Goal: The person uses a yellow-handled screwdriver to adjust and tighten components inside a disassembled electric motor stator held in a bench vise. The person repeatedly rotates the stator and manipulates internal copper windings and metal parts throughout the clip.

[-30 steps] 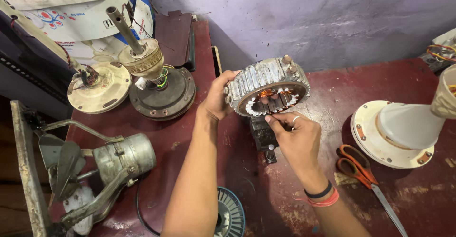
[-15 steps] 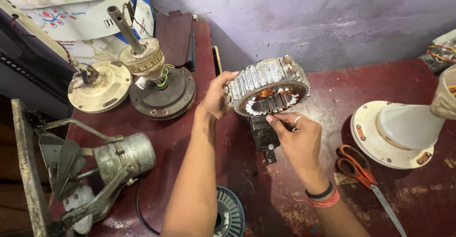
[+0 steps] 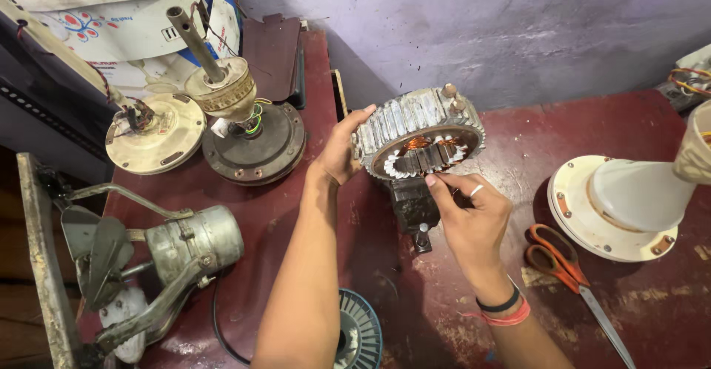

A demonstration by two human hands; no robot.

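A grey ring-shaped motor stator (image 3: 415, 128) with copper windings inside stands tilted on a dark metal block (image 3: 413, 206) at the middle of the red bench. My left hand (image 3: 342, 151) grips its left outer rim. My right hand (image 3: 466, 210), with a ring and wristbands, pinches at the lower front edge of the stator's inner slots with thumb and forefinger. What the fingertips hold is too small to tell.
A fan motor with a shaft (image 3: 248, 128) and a cream motor cover (image 3: 152, 132) lie at the left. A metal winding machine (image 3: 159, 254) stands at the lower left. Orange-handled scissors (image 3: 570, 276) and a white fan base (image 3: 618, 206) lie at the right. A ribbed disc (image 3: 359, 332) sits near the bottom.
My left hand has shifted slightly on the stator's rim. My right fingers stay at the inner slots, barely moved.
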